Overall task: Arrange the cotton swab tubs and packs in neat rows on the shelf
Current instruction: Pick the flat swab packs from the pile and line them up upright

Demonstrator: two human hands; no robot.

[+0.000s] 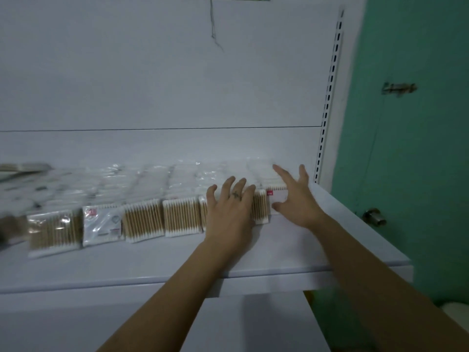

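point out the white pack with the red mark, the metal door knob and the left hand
white plastic pack with red corner mark (102,226): head view, middle of its face
round metal door knob (374,216): head view, its rounded end
left hand (229,212): head view, its back

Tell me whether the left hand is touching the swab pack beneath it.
Touching. The head view shows the left hand lying flat on the swab pack, whose edges show on both sides of the hand, with no gap visible.

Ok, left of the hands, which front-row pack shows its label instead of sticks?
The white-faced pack with a red corner mark; the neighbouring packs on either side of it show tan sticks.
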